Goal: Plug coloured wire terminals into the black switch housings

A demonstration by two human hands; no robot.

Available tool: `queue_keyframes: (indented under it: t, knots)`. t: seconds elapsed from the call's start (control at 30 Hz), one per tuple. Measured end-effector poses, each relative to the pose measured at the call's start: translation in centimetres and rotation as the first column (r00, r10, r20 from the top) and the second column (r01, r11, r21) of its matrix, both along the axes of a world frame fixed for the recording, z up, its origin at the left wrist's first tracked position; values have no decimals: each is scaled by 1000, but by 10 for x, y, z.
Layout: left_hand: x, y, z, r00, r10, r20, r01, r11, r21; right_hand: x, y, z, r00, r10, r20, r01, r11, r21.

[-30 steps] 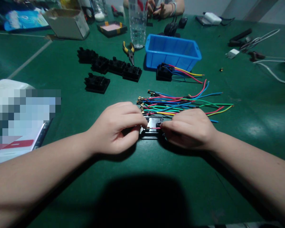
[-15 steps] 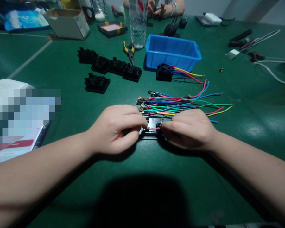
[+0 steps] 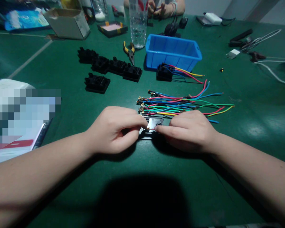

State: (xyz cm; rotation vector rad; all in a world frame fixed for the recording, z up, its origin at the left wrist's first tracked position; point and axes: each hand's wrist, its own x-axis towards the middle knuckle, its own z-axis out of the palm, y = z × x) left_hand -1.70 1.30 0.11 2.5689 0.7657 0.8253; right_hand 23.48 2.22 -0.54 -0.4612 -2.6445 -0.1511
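Note:
A black plastic housing [image 3: 154, 121] lies on the green table in front of me, its inner face shiny. Across it runs a short piece of red wire [image 3: 151, 129] with a brass terminal at its left end. My left hand [image 3: 120, 129] is closed at the housing's left end, thumb and index finger gripping it. From the right, my right hand [image 3: 188, 131] has its index fingertip on the red wire; its other fingers are curled and partly hidden. Just beyond both hands lies a bundle of coloured wires [image 3: 178, 104] with brass terminals.
Behind the wires is a black housing with wires fitted [image 3: 164, 72], against a blue bin [image 3: 173, 57]. Several black housings [image 3: 97, 83] and yellow-handled pliers [image 3: 130, 52] lie further left. A water bottle [image 3: 138, 31] stands behind. Another person's hands [image 3: 165, 9] are across the table.
My right hand's index finger has slid left along the red wire, covering more of it. My left hand stays at the housing's left end.

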Motion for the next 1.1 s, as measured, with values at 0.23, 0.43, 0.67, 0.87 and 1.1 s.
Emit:
queue_keyframes:
  t: [0.23, 0.43, 0.67, 0.87, 1.1]
  knots:
    - [0, 0, 0, 1000, 5, 11, -5, 1000, 18, 1, 2, -2, 998, 62, -25, -64, 993, -99]
    - [0, 0, -1, 1000, 6, 27, -6, 1000, 9, 2, 3, -1, 997, 80, -18, -82, 987, -136]
    - [0, 0, -1, 999, 13, 53, -13, 1000, 2, 2, 2, -2, 996, 84, -29, -88, 983, -158]
    - [-1, -1, -1, 999, 17, 37, -17, 1000, -8, 2, 2, -2, 995, 81, -67, -92, 977, -194]
    - [-2, 0, -1, 1000, 26, -3, -26, 1000, 7, 1, 1, -2, 995, 78, -62, -90, 970, -225]
